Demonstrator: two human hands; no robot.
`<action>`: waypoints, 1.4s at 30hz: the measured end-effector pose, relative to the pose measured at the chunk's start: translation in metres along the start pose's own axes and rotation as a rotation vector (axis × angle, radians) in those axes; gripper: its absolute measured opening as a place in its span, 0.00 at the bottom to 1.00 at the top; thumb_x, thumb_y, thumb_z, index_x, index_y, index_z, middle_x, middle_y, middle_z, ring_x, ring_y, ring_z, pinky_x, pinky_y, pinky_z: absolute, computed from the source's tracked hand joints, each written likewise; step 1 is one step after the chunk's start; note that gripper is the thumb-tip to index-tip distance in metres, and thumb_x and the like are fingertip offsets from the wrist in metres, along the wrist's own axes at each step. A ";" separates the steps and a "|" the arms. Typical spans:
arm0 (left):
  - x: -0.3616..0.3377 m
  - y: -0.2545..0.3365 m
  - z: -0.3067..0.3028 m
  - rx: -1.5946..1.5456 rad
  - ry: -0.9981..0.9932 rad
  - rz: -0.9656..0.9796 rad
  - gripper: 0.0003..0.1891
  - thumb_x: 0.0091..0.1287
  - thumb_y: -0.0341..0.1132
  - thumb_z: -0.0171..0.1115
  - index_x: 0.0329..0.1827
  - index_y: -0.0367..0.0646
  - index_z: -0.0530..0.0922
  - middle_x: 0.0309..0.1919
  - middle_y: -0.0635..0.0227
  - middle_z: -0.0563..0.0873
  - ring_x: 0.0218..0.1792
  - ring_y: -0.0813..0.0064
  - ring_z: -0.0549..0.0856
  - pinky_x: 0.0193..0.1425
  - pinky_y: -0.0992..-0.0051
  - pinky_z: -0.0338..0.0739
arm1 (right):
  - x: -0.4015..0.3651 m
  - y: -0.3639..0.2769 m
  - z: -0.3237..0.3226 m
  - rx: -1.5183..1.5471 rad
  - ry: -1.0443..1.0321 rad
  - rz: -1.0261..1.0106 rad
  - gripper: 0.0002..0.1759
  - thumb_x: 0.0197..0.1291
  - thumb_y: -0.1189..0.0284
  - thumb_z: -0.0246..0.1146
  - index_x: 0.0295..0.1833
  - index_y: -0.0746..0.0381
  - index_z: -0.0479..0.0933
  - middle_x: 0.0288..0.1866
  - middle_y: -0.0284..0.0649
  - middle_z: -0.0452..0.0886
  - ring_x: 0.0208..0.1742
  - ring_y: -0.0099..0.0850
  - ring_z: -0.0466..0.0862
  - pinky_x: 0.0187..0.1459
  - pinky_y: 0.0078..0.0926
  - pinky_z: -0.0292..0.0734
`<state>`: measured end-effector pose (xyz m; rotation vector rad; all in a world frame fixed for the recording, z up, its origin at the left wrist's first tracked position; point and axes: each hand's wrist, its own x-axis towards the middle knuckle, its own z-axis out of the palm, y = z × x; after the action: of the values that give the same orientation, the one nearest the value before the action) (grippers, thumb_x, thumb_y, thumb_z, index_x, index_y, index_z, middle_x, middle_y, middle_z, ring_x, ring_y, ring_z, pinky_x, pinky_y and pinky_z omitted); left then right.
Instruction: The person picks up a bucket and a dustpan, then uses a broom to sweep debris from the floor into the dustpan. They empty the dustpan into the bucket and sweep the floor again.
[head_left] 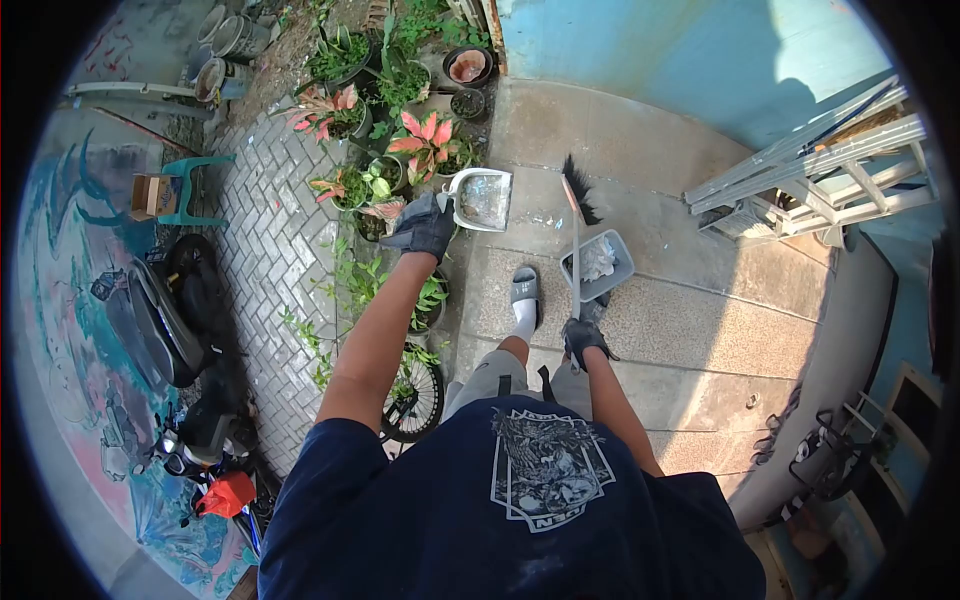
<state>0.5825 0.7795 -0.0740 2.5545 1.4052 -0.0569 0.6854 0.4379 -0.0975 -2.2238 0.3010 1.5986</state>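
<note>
My left hand (420,228), in a dark glove, grips the handle of a white dustpan (504,200). Some litter lies in the pan, which is held out beside the potted plants. My right hand (585,342), gloved too, is closed around the stick of a broom (576,250). The broom's black bristles (580,192) reach the concrete floor further out. A small grey bin (622,268) with crumpled pale rubbish stands by the broom stick, just past my right hand. Bits of litter (540,220) are scattered on the floor between dustpan and bristles.
Potted plants (425,145) line the left side of the concrete, with brick paving (270,220) beyond them. A motorcycle (165,320) and a teal stool (190,190) holding a cardboard box are farther left. A ladder (830,170) leans at right. A bicycle wheel (415,400) is near my legs.
</note>
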 end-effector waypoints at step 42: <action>0.014 0.010 0.023 0.002 0.047 -0.053 0.21 0.66 0.54 0.58 0.42 0.41 0.80 0.37 0.50 0.86 0.42 0.48 0.85 0.48 0.52 0.78 | 0.008 0.009 0.007 0.140 -0.090 -0.124 0.14 0.68 0.65 0.48 0.54 0.55 0.73 0.22 0.39 0.77 0.16 0.31 0.77 0.18 0.33 0.72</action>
<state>0.5999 0.7812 -0.0967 2.5355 1.4907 -0.0077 0.6783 0.4332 -0.1084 -2.0194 0.2367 1.5567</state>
